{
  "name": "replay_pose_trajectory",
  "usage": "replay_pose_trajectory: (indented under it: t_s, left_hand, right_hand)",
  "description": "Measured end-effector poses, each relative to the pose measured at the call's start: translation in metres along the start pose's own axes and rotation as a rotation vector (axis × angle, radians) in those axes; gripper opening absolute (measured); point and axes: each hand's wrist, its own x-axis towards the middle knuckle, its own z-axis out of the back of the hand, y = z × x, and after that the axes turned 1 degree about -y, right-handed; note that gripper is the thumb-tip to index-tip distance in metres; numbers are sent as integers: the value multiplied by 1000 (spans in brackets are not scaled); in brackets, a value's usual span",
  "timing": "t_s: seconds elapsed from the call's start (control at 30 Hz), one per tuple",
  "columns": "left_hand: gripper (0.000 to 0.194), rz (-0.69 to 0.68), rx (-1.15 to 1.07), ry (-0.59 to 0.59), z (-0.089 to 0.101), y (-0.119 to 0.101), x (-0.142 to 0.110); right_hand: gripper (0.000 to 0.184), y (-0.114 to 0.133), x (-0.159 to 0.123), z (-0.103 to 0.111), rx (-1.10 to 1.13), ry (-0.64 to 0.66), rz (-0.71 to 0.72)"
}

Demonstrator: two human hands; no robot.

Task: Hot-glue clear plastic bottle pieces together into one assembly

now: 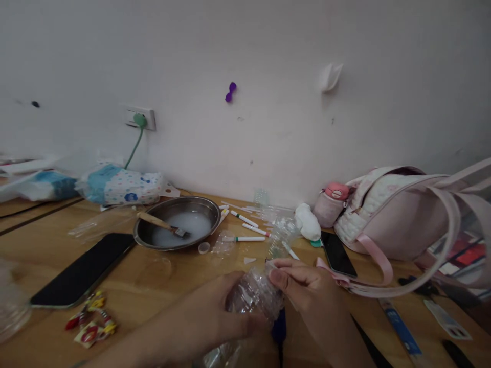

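Both my hands grip a clear, crumpled plastic bottle point(251, 295) low in the middle of the view. My left hand point(215, 312) wraps around its body from the left, fingers closed. My right hand point(303, 289) pinches the bottle's upper end, thumb and fingers closed on the plastic. Something dark blue point(279, 329) shows just under the bottle between my hands; I cannot make out what it is.
A metal bowl point(178, 223) of milky liquid with a brush stands behind. Markers point(247, 221), clear plastic pieces and a small cap lie near it. Two phones point(82, 268) point(337, 253), candy wrappers point(92, 319), a pink bag point(399, 214), a pink bottle point(330, 204), tissue packs point(123, 185).
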Motion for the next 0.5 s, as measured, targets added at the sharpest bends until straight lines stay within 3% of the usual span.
replay_pose_trajectory:
  t_s: [0.33,0.5]
  left_hand:
    - [27,-41,-227,105,-6,-11,-1]
    - [28,-46,-241,110,-10,4,0]
  right_hand:
    - [27,1,-2,3,25,62,-15]
    - [29,-4,-1,0,60,124,-33]
